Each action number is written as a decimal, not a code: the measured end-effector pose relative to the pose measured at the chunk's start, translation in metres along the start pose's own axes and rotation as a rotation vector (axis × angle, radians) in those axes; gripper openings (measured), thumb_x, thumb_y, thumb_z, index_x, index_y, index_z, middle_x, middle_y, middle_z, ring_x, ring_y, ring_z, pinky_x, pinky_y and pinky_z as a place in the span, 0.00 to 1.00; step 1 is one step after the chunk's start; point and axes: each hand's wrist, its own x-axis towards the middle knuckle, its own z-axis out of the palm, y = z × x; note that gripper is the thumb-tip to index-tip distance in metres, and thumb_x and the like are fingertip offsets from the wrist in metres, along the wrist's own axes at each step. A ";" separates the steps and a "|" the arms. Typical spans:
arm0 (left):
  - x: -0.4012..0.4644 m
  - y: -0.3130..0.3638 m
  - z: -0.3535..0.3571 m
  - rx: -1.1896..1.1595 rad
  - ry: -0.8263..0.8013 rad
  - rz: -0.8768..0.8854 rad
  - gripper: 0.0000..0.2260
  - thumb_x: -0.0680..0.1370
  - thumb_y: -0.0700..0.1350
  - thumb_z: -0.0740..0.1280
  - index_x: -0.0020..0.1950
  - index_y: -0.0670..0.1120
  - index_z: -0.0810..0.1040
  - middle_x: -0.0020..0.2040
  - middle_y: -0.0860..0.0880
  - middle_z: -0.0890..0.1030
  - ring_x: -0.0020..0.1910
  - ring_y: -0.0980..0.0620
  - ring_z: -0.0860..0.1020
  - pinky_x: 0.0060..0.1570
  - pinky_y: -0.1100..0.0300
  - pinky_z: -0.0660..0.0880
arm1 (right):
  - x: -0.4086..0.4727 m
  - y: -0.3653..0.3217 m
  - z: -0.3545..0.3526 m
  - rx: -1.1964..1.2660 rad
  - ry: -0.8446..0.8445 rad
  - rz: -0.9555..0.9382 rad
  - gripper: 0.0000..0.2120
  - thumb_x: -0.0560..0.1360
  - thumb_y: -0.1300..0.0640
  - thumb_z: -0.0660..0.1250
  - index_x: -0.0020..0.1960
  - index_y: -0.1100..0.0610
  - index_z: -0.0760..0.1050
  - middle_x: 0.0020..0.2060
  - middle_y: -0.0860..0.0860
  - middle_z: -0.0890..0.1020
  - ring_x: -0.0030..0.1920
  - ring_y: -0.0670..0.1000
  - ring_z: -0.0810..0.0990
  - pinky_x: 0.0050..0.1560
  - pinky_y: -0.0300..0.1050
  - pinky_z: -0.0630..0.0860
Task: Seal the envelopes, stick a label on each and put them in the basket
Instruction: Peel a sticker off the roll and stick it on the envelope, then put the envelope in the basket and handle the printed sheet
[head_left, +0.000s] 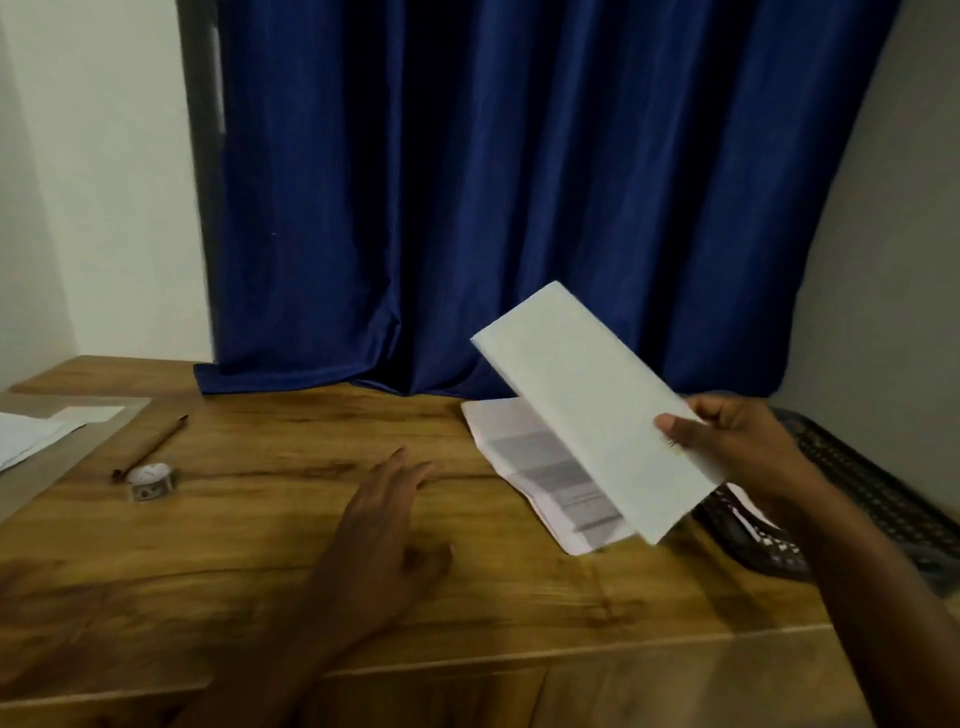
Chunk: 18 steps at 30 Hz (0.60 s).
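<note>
Nearest, the left hand (384, 525) hovers just over the wooden worktop (260, 571) in the middle of the scene, fingers straight and loosely spread, holding nothing. It points far and slightly right, toward the papers.

To its right and a little farther, the right hand (727, 441) is raised above the worktop and pinches a white envelope (597, 410) by its near-right long edge, thumb on the upper face and fingers curled beneath. The envelope is off the surface, tilted, with its long axis running from far-left to near-right. Most of its length reaches out to the left of the right hand, so its free end lies far and right of the open left hand, with a clear gap between them. Whether its flap is sealed cannot be told from this side, and no label shows on the visible face.

Under the envelope, a stack of papers (540, 467) lies flat on the worktop. At the right edge sits a dark basket (883, 514), just beside the right hand, so that hand is the nearer one for dropping the envelope in.

Far left lie a roll of tape (150, 480), a pencil (153, 444) and more sheets (31, 431). A blue curtain (519, 182) hangs behind.
</note>
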 end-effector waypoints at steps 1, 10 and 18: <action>0.005 0.004 0.007 0.020 -0.053 -0.007 0.37 0.76 0.62 0.69 0.80 0.58 0.54 0.83 0.55 0.46 0.81 0.54 0.47 0.79 0.52 0.54 | 0.002 0.006 -0.020 0.009 0.077 0.028 0.03 0.76 0.57 0.73 0.47 0.58 0.83 0.38 0.55 0.87 0.34 0.52 0.85 0.30 0.42 0.78; 0.040 0.044 0.066 0.273 -0.339 -0.061 0.30 0.78 0.70 0.55 0.78 0.62 0.57 0.83 0.52 0.51 0.82 0.44 0.45 0.76 0.37 0.40 | 0.025 0.080 -0.132 -0.158 0.439 0.267 0.12 0.73 0.57 0.76 0.46 0.67 0.82 0.41 0.64 0.83 0.37 0.56 0.79 0.41 0.48 0.76; 0.031 0.035 0.068 0.297 -0.244 -0.001 0.27 0.77 0.71 0.53 0.75 0.65 0.61 0.81 0.57 0.57 0.82 0.49 0.50 0.78 0.42 0.45 | 0.049 0.119 -0.142 -0.657 0.294 0.560 0.31 0.67 0.53 0.82 0.62 0.69 0.76 0.56 0.65 0.81 0.53 0.63 0.81 0.50 0.51 0.77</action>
